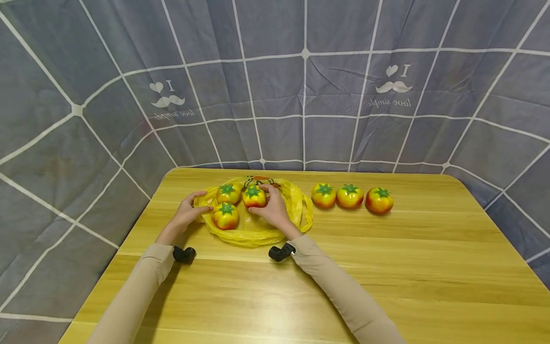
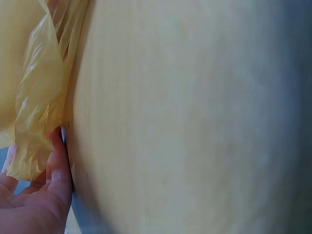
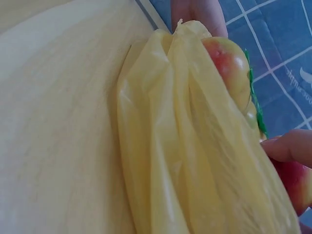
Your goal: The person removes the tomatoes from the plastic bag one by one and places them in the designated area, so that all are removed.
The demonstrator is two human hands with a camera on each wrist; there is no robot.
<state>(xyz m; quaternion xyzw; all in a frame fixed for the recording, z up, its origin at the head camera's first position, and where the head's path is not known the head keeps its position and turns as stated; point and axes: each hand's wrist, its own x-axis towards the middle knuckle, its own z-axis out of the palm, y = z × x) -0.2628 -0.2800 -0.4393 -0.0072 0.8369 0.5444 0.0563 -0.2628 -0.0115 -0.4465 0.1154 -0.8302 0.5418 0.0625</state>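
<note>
A yellow plastic bag lies spread on the table with its mouth open. Its left edge sits between the thumb and fingers of my left hand, and the left wrist view shows crumpled film in that hand. My right hand grips a toy tomato, yellow-red with a green leafy top, over the bag's middle. Two more toy tomatoes, one behind and one in front, rest in the bag's left part. In the right wrist view, bag folds partly hide the tomatoes.
Right of the bag, three toy tomatoes stand in a row: the left one, the middle one and the right one. The wooden table ends at a grey checked curtain.
</note>
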